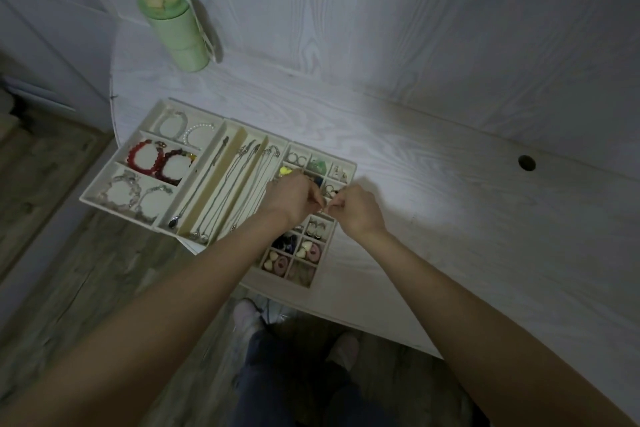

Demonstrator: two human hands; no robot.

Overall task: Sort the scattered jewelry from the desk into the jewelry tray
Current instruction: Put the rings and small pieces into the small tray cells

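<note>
Left hand [297, 198] and right hand [356, 210], fingers curled, meet fingertip to fingertip on a small item too tiny to identify, above the small-cell section of the jewelry tray [104, 184], which sits on the white desk [450, 211] holding bracelets, necklaces and rings, a green bottle [176, 28] well behind.

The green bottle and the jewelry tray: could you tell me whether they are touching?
Apart. In the head view the green bottle stands toward the back of the desk, and a plain strip of bare desk surface lies between its base and the jewelry tray.
</note>
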